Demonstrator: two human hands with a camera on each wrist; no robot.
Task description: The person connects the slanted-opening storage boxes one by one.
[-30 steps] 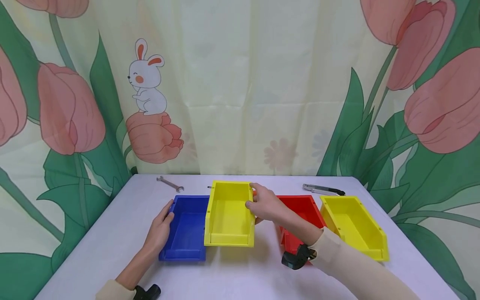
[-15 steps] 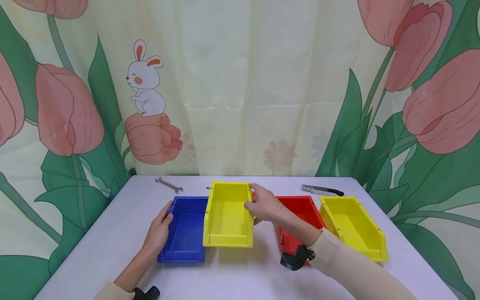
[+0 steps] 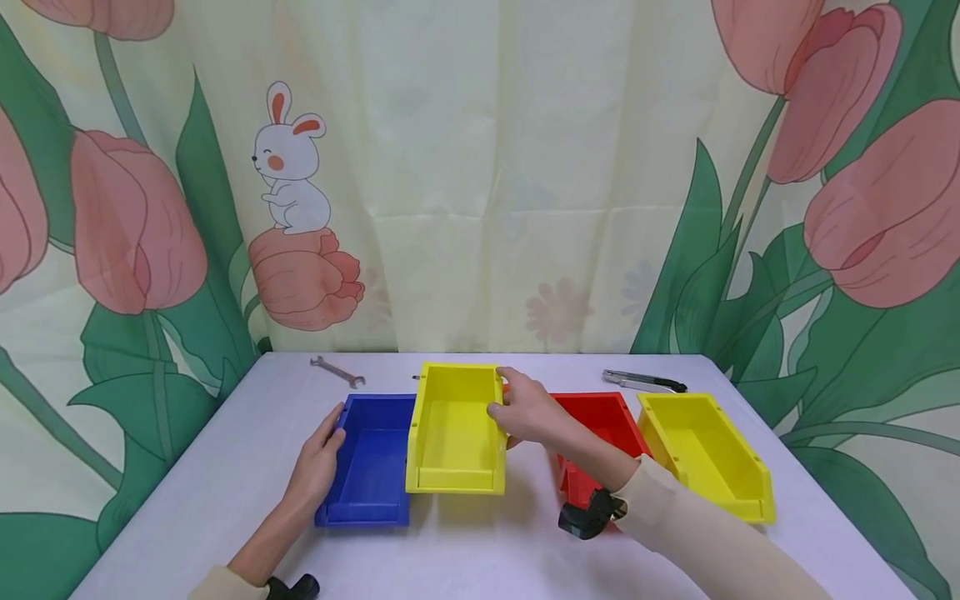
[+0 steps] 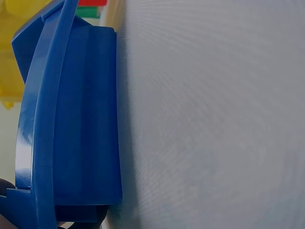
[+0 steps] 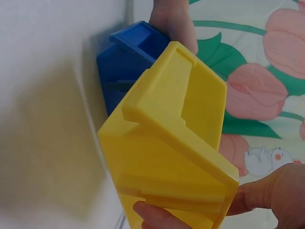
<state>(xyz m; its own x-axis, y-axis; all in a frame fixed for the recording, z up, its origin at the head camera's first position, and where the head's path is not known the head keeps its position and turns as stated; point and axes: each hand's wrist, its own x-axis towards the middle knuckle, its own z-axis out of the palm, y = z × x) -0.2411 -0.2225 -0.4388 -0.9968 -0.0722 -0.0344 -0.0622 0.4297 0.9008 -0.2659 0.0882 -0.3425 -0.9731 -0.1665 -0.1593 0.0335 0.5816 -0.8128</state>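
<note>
My right hand (image 3: 532,408) pinches the right wall of an empty yellow storage bin (image 3: 457,425), thumb over the rim and fingers outside. This bin is raised off the table, with its shadow below, and overlaps the right edge of a blue storage bin (image 3: 371,458) in the head view. The blue bin, also empty, rests on the table. At its left wall is my left hand (image 3: 318,458), gripping near the far corner with the thumb at the rim. The left wrist view shows the outer side of the blue bin (image 4: 86,119) close up.
On the right stand a red bin (image 3: 600,421), partly hidden by my right forearm, and a second yellow bin (image 3: 712,454). Along the back of the white table (image 3: 450,558) lie a wrench (image 3: 337,371) and a utility knife (image 3: 643,381). A floral curtain (image 3: 450,167) hangs behind.
</note>
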